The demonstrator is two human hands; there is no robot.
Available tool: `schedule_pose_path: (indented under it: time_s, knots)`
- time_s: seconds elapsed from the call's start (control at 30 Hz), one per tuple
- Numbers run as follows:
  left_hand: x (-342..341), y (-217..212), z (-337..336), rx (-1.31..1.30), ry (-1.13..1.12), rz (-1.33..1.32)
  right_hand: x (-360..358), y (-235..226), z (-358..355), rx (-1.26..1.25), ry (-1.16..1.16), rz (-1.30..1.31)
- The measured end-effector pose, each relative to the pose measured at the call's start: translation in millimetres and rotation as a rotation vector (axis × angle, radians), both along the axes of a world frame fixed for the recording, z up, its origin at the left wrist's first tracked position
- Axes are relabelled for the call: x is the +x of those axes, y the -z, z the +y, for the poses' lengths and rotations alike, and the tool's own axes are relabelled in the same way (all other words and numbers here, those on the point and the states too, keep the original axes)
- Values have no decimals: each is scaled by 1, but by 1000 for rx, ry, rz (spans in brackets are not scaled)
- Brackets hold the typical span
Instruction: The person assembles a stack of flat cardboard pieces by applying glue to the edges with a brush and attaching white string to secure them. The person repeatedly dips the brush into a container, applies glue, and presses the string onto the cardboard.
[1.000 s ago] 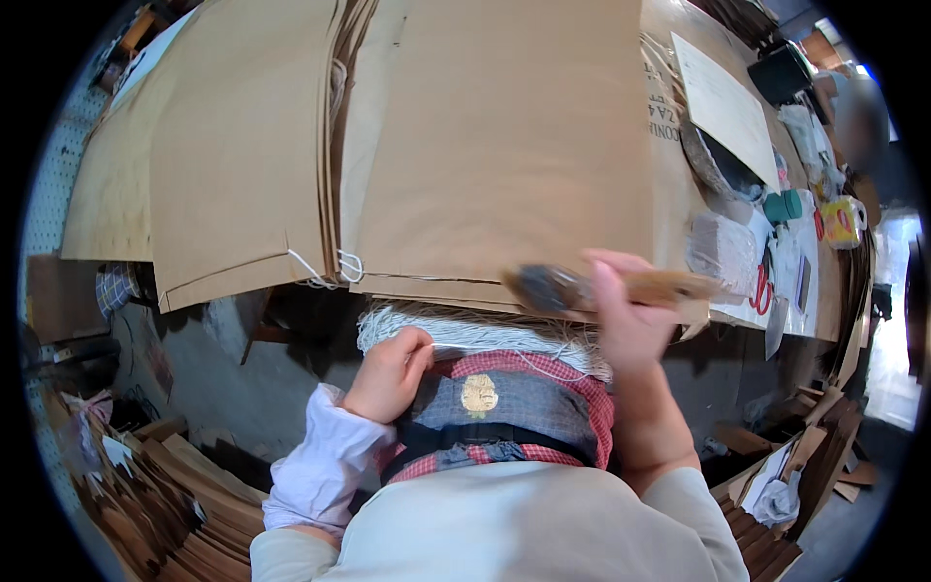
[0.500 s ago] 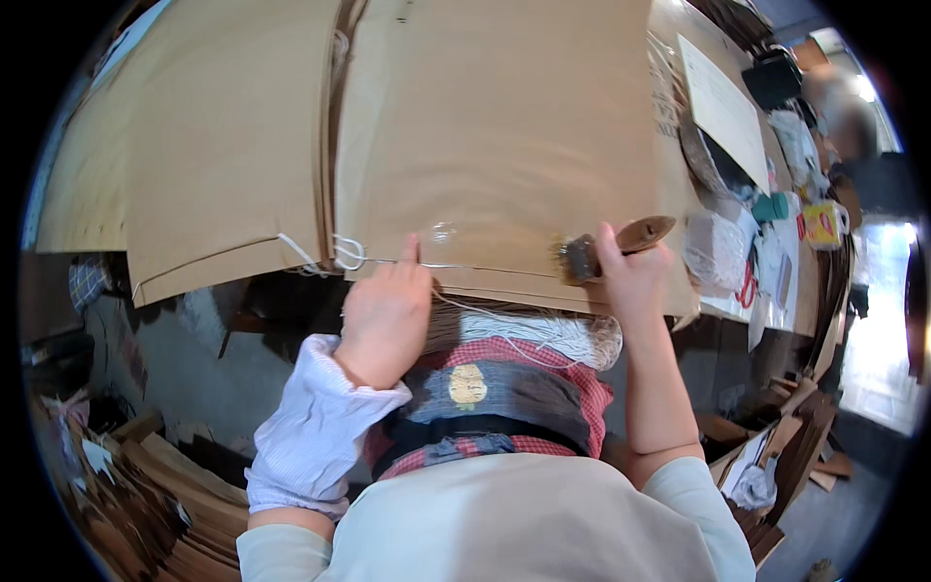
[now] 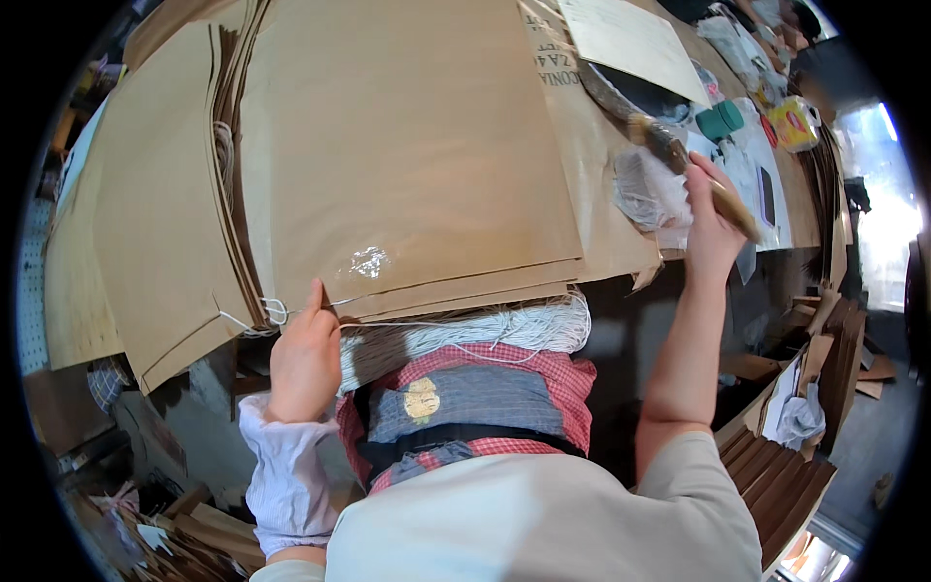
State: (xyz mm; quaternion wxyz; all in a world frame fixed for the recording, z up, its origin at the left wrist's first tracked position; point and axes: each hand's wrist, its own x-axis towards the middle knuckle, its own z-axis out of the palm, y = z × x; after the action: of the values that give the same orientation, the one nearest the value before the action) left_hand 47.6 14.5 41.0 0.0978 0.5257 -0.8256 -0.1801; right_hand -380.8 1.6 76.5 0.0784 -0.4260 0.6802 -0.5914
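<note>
My right hand (image 3: pixel 716 218) grips a wooden-handled paintbrush (image 3: pixel 734 210) beyond the right side of the brown paper, its bristle end over a dark bowl (image 3: pixel 635 92) that a white board partly covers. My left hand (image 3: pixel 305 364) lies at the near edge of the large brown paper sheet (image 3: pixel 417 145), index finger stretched out onto it and the other fingers curled partly out of sight. A white string (image 3: pixel 343 302) runs along the sheet's edge from that fingertip. Above it glistens a wet patch (image 3: pixel 369 261). A bundle of white cord (image 3: pixel 524 325) hangs against my lap.
To the left stands another brown paper stack (image 3: pixel 160 194) with a white string loop (image 3: pixel 275 311) at its corner. A pale board (image 3: pixel 635 39), a clear plastic bag (image 3: pixel 648 189), a green lid (image 3: pixel 719 120) and a yellow packet (image 3: pixel 795 124) lie at the right.
My right hand has lifted the brush off the sheet's near edge and carried it right to the bowl. The view has shifted right; my left index finger stays on the sheet's edge.
</note>
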Motion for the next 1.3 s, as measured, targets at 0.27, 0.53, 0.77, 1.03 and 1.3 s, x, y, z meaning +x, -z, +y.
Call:
schedule_pose_path:
  time_s: [0.27, 0.53, 0.77, 1.03, 1.3]
  knots:
    - [-1, -89, 24, 417, 193, 726, 30, 40, 55, 169, -537, 588]
    - [2, -119, 16, -70, 72, 221, 96, 30, 93, 334, -1107, -122]
    - [13, -27, -48, -60, -46, 333, 35, 16, 21, 557, -642, 0]
    - [0, 25, -52, -382, -42, 101, 30, 91, 12, 432, -548, 138]
    - [7, 37, -38, -288, 121, 150, 50, 89, 14, 526, -462, -9]
